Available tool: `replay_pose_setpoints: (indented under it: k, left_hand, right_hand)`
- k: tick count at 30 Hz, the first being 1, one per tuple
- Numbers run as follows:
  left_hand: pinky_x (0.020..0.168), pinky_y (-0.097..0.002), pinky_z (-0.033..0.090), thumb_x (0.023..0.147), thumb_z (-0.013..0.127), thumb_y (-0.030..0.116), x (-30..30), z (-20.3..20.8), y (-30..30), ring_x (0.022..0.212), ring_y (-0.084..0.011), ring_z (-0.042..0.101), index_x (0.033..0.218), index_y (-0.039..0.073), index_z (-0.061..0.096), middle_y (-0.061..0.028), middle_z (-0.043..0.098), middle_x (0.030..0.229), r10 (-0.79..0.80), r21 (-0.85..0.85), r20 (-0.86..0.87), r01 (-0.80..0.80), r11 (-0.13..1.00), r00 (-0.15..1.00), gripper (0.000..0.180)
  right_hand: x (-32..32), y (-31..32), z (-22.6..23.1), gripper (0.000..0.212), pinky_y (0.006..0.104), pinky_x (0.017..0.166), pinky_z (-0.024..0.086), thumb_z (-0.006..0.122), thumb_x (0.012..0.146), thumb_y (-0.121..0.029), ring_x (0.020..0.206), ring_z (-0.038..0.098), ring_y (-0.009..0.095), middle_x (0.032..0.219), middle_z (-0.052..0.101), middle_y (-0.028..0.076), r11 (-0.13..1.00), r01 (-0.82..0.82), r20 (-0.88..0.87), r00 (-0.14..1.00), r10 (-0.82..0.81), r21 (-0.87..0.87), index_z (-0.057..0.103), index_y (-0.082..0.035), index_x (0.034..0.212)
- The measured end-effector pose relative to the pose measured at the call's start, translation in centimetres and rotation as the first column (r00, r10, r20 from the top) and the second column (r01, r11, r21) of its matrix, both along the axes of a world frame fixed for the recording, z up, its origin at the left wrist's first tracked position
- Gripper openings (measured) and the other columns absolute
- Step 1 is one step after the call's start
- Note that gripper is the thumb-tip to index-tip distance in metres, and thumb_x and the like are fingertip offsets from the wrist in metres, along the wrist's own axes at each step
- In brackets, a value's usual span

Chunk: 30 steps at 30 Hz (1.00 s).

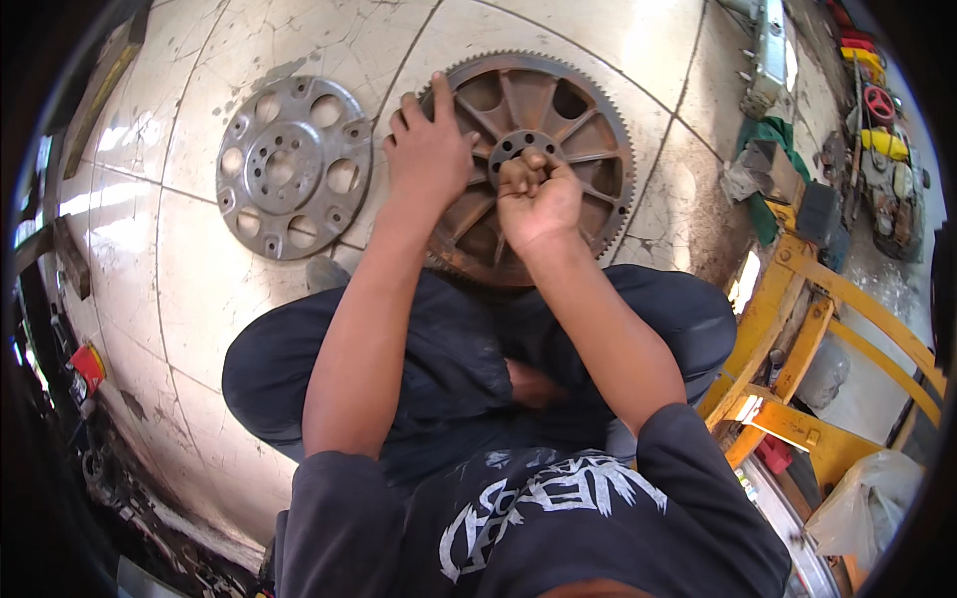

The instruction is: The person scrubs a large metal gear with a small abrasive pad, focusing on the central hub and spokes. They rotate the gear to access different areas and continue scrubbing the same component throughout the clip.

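Observation:
A large brown, rusty flywheel (604, 130) with a toothed rim and spokes lies flat on the tiled floor in front of my crossed legs. My left hand (429, 149) rests at its left rim with the fingers spread, the index finger stretched toward the teeth. Over the hub, with its ring of bolt holes, is my right hand (541, 204), palm turned up and fingers curled in. Whatever those curled fingers may hold is hidden. To the left lies a thinner grey metal disc (282, 221) with round holes, touched by neither hand.
At my right stands a yellow metal frame (763, 329) beside a dark green cloth (773, 140) and metal parts. A clear plastic bag (872, 498) sits at lower right. Dark machine parts (110, 478) and a red box (88, 369) line the left side.

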State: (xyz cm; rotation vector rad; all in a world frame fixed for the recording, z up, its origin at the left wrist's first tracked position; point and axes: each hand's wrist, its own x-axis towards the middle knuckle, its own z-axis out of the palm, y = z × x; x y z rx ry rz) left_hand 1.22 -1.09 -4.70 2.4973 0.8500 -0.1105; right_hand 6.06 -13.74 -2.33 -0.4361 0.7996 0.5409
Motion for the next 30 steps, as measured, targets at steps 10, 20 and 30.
replay_pose_setpoints:
  k: [10,20,30]
  left_hand:
    - [0.113,-0.0673,0.039,0.1,0.073,0.034,-0.7,0.3,0.1,0.145,-0.0554,0.041,0.171,0.011,0.021,-0.036,0.035,0.16,0.007,-0.009,0.0,-0.007,1.0,1.0,0.091]
    - [0.114,-0.0667,0.041,0.101,0.071,0.036,-0.5,0.2,-0.3,0.144,-0.0595,0.041,0.173,0.016,0.015,-0.0372,0.033,0.161,-0.022,0.016,-0.016,0.022,1.0,1.0,0.093]
    - [0.113,-0.0666,0.039,0.099,0.073,0.034,-0.3,0.1,0.3,0.146,-0.0562,0.039,0.172,0.012,0.019,-0.0364,0.032,0.161,0.007,-0.015,0.004,-0.007,1.0,1.0,0.093]
  right_hand:
    - [0.0,-1.7,0.8,0.021,0.028,0.051,0.033,0.044,0.103,-0.005,0.053,0.03,0.013,0.073,0.047,0.003,0.991,0.002,-0.022,1.0,0.001,0.135,0.047,-0.004,0.082]
    - [-1.6,-2.0,0.5,0.021,0.0265,0.053,0.032,0.045,0.108,-0.012,0.056,0.032,0.01,0.075,0.051,-0.001,0.994,-0.11,0.181,0.977,0.113,-0.029,0.052,-0.009,0.088]
    - [-0.7,-0.5,-0.7,0.021,0.0267,0.053,0.032,0.05,0.106,-0.01,0.055,0.032,0.009,0.075,0.049,-0.002,0.962,-0.219,0.113,0.965,0.238,-0.162,0.05,-0.011,0.085]
